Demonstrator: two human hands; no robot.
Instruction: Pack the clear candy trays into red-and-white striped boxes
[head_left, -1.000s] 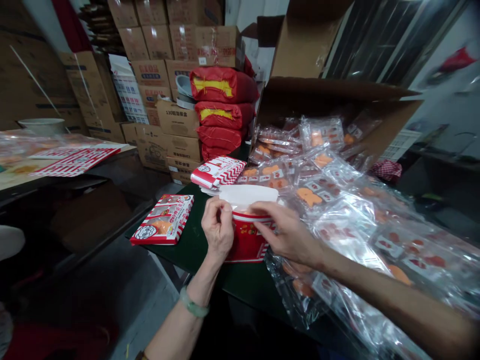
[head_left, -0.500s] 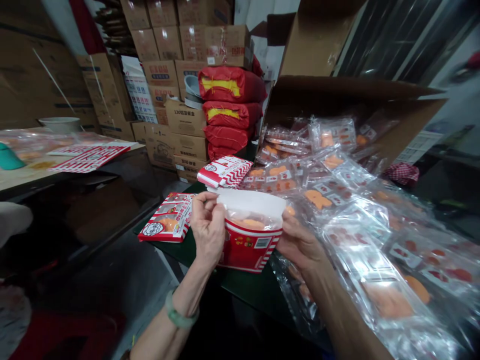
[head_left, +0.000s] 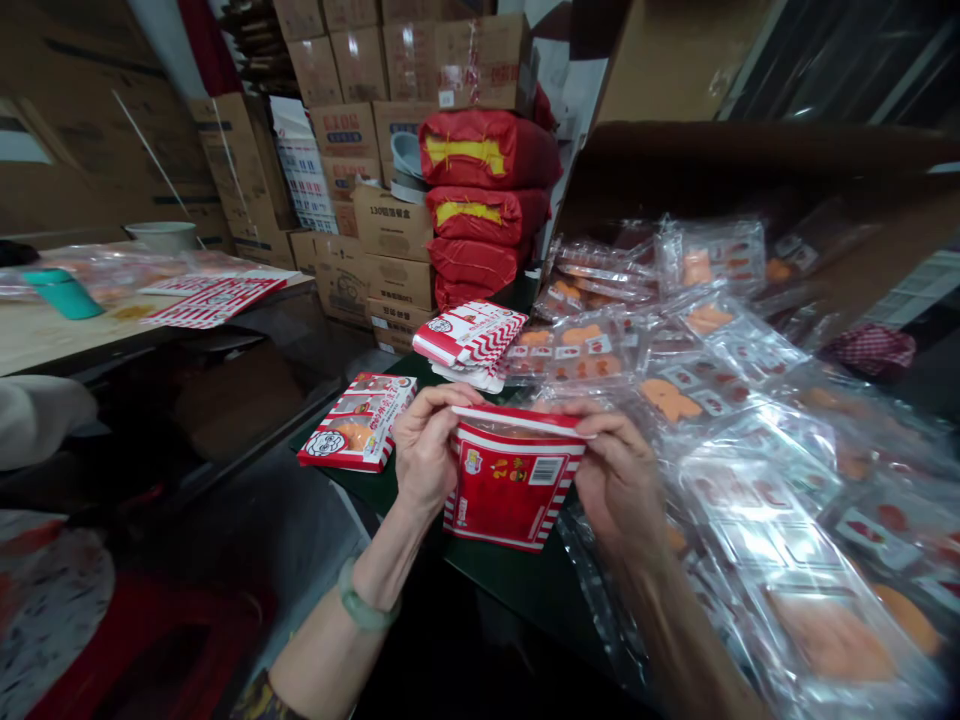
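A red box with white striped edges and a barcode (head_left: 506, 490) stands upright before me on the dark green table (head_left: 491, 585). At its upper left corner my left hand (head_left: 429, 450) grips the edge, thumb in front and fingers behind. My right hand (head_left: 616, 470) pinches the upper right corner. The top flap is folded over towards me, with a narrow gap under it where clear plastic shows. To the left lies a similar box (head_left: 360, 420), flat, with orange contents behind its window. Behind my hands sits a stack of red-and-white cartons (head_left: 471, 335).
Many clear plastic packs with orange pieces (head_left: 750, 470) are heaped on the right, spilling from a large cardboard box (head_left: 757, 165). Red bundles (head_left: 487, 215) and brown cartons (head_left: 394, 225) are stacked behind. Another table (head_left: 112, 325) at left holds a teal cup (head_left: 64, 293).
The white inner flap that stood up is now folded down over the box's opening, its red side showing. My right hand has risen to the top edge. The view has shifted slightly left.
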